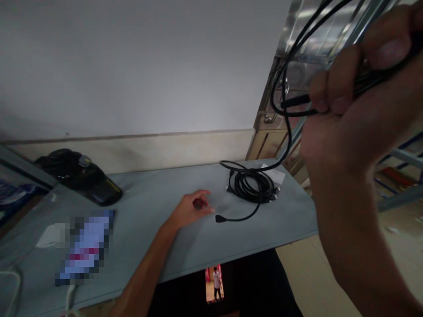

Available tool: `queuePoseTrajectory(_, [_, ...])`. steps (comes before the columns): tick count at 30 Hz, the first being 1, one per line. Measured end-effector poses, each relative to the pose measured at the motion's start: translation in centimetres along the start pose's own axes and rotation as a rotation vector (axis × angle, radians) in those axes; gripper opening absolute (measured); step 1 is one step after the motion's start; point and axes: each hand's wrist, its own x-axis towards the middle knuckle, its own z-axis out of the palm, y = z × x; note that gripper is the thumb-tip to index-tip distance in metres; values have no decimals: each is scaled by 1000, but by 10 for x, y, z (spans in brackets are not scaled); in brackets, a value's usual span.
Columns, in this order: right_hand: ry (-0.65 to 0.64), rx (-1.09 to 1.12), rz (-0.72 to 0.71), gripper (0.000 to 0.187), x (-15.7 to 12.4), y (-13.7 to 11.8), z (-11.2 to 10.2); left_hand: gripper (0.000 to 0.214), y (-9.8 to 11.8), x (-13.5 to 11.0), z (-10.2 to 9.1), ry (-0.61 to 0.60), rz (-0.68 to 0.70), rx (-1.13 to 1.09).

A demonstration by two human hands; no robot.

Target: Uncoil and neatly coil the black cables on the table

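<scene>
High at the right, close to the camera, my right hand (370, 83) is closed round a black cable (289, 127). Loops of that cable hang from the fist, and one length runs down to the table. Several black cables lie there in a round coil (249, 185) with their metal plugs showing. A loose end with a black connector (220, 219) rests on the table in front of the coil. My left hand (194, 205) is just left of this connector, apart from it, with thumb and fingers spread and nothing between them.
A black bag-like object (82, 176) lies on the grey-blue table (148, 185) at the back left. Nearer are a pixelated blue packet (86, 246) and a white cable (15, 281). A lit phone (214, 284) sits below the table edge. A wall (148, 66) stands behind.
</scene>
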Motion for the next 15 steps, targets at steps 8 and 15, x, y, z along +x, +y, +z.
queuePoseTrajectory(8, [198, 233, -143, 55, -38, 40, 86, 77, 19, -3, 1, -506, -181, -296])
queuePoseTrajectory(15, [-250, -17, 36, 52, -135, 152, 98, 48, 9, -5, -5, -499, -191, -351])
